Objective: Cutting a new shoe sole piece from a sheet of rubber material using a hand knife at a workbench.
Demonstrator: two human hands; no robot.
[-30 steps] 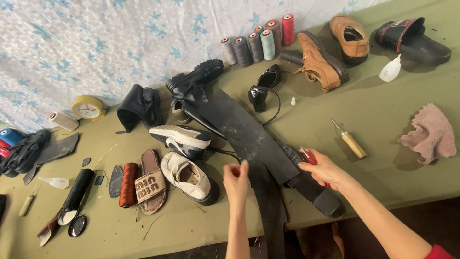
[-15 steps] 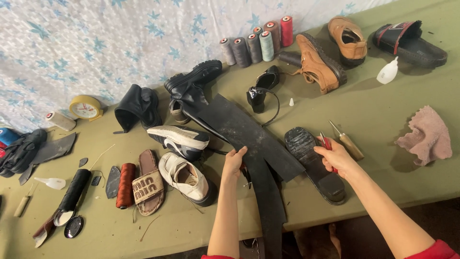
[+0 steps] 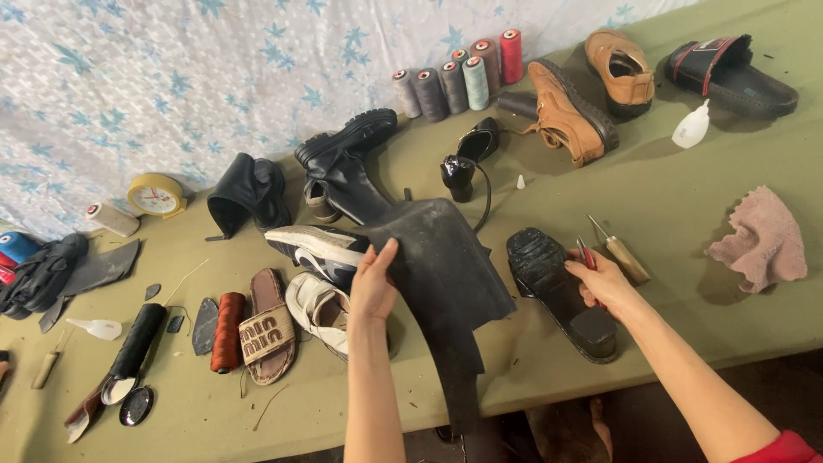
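My left hand (image 3: 374,281) grips the left edge of a large black rubber sheet (image 3: 446,283) that hangs over the table's front edge. My right hand (image 3: 603,283) holds a small red-handled tool (image 3: 586,254) and rests against a black shoe sole (image 3: 557,287) lying on the green table (image 3: 651,197). A wooden-handled awl (image 3: 619,250) lies just right of that hand. A tall black boot (image 3: 347,167) lies behind the sheet.
White sneakers (image 3: 319,274), a brown sandal (image 3: 261,330) and a rust thread spool (image 3: 227,330) lie left of the sheet. At the back stand several thread cones (image 3: 463,79), tan shoes (image 3: 591,90), a black slide (image 3: 729,73), a glue bottle (image 3: 691,125). A pink rag (image 3: 761,240) lies right.
My left hand has taken hold of the rubber sheet and pulled it up and left, folding it. My right hand has moved right with the red tool to the now uncovered black sole.
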